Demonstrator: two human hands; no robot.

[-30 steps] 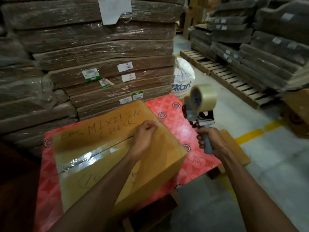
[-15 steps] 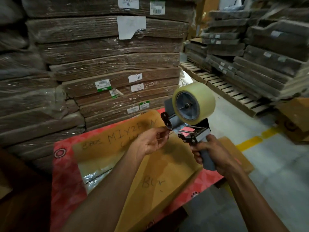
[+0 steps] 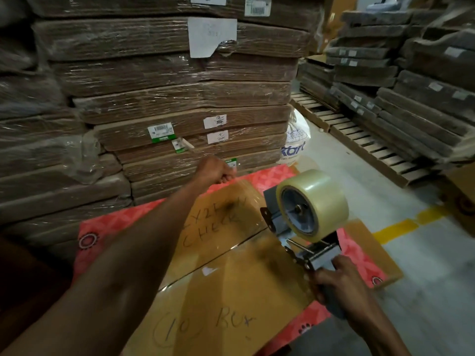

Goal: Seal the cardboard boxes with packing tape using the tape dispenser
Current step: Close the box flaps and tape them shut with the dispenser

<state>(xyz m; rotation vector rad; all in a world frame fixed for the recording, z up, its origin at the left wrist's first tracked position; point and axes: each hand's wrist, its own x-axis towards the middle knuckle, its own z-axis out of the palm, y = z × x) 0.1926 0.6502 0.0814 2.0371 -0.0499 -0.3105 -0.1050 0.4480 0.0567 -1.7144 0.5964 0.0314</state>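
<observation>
A brown cardboard box (image 3: 231, 286) with handwritten words lies on a red patterned table cover (image 3: 102, 224). My right hand (image 3: 339, 281) grips the handle of a grey tape dispenser (image 3: 305, 242) that carries a roll of clear tape (image 3: 318, 201), held above the box's right side. My left hand (image 3: 214, 170) is stretched out past the box's far edge and pinches the end of a clear tape strip (image 3: 246, 199) that runs back to the dispenser. The box's centre seam (image 3: 221, 255) shows under the strip.
Shrink-wrapped stacks of flat cardboard (image 3: 167, 98) rise right behind the table. More stacks sit on wooden pallets (image 3: 365, 142) at right. A white sack (image 3: 295, 142) stands beside the stack. Grey floor with a yellow line (image 3: 408, 224) lies to the right.
My left hand took the tape end at the dispenser and pulled it away over the box to its far edge. The dispenser moved lower and to the right.
</observation>
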